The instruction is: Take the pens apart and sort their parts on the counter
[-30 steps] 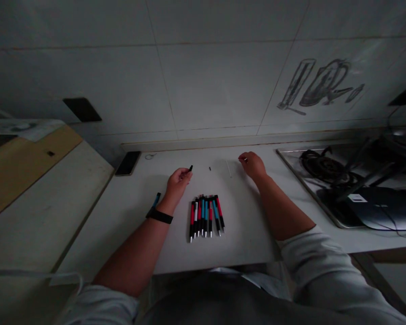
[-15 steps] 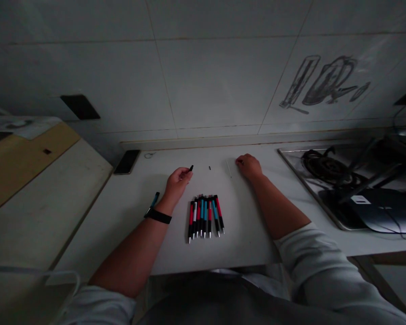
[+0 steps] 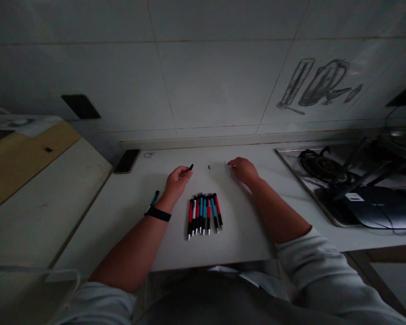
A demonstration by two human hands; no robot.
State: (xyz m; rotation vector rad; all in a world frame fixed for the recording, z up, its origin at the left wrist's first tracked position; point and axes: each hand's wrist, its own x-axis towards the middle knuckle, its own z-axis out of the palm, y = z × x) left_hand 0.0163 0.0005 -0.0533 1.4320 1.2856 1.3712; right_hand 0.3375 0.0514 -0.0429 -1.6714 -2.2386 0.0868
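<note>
Now left hand (image 3: 177, 182) resting on the worktop (image 3: 243, 225), grip narrow around a small dark pen part (image 3: 190, 167), its tip poking out past the fingers, probably held so for fitting together. Right hand (image 3: 244, 169) lying further back, fingertips touching a thin white refill (image 3: 228, 168) flat on the worktop; grip half curled, cannot tell if already pinching it. Between both hands, one tiny dark piece (image 3: 209, 167), apart from everything. Nearer the body, a neat row of red, blue and black pens (image 3: 205, 215), side by side, tips toward the person. Blue pen (image 3: 154, 197) just behind the left wrist with its black band (image 3: 157, 213). Phone (image 3: 126, 161) at back left, stove (image 3: 328, 169) to the right, both well apart, nothing blocking either hand.
</note>
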